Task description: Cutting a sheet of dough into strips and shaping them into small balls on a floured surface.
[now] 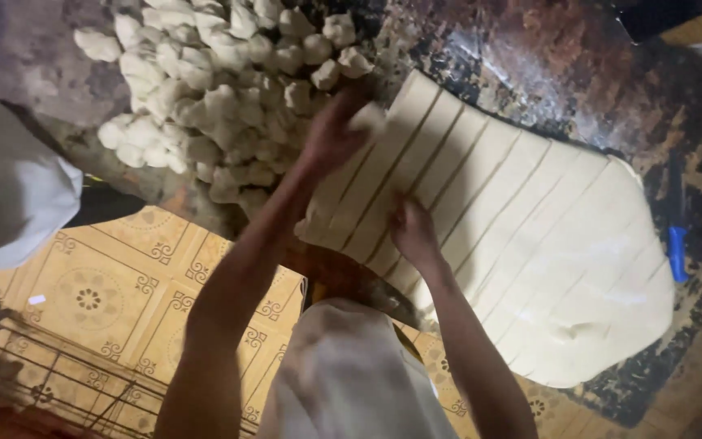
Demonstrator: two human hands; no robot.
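My left hand [331, 134] pinches a dough piece [365, 119] near the dough pile [221, 89]; my right hand [412, 232] presses flat, fingers spread, on the scored dough sheet [530, 244]

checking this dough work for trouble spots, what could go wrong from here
1. The left hand lifts a piece off the cut dough sheet; the thin strips might stretch or tear.
2. The dough-piece pile is crowded, so pieces could stick together.
3. The blue-handled tool lies beside the sheet, where the right hand might brush it.
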